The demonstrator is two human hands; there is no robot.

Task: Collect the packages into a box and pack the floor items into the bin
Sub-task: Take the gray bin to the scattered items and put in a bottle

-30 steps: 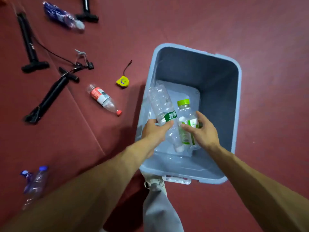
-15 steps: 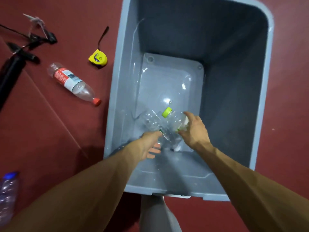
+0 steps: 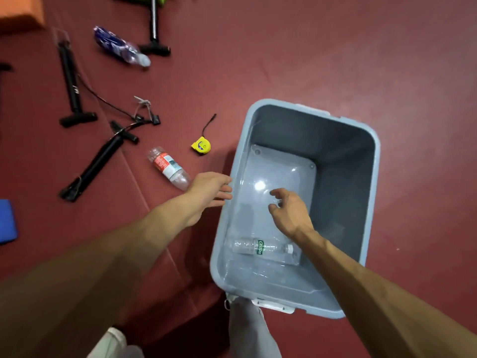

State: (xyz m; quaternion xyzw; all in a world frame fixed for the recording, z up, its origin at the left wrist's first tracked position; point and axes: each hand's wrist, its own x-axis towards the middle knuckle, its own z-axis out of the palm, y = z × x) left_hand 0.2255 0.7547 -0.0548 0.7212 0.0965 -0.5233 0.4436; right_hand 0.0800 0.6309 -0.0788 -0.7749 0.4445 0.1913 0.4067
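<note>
The red floor (image 3: 335, 60) spreads under me, and the grey bin (image 3: 343, 182) stands on it right at my feet. My left hand (image 3: 210, 188) hovers at the bin's left rim, fingers loose and nearly straight, holding nothing. My right hand (image 3: 289, 210) hangs over the inside, fingers slackly curled, also empty. A green-label bottle (image 3: 260, 250) lies on its side on the bin's bottom, by the wall nearest me. Near my left hand a red-label bottle (image 3: 167, 167) lies on the floor. It looks empty, so I judge it light, thin-walled, slippery and easily crushed, and I'd wrap it round the labelled middle. Beyond it sits a yellow tape measure (image 3: 200, 146), hard and compact, best pinched across its case.
</note>
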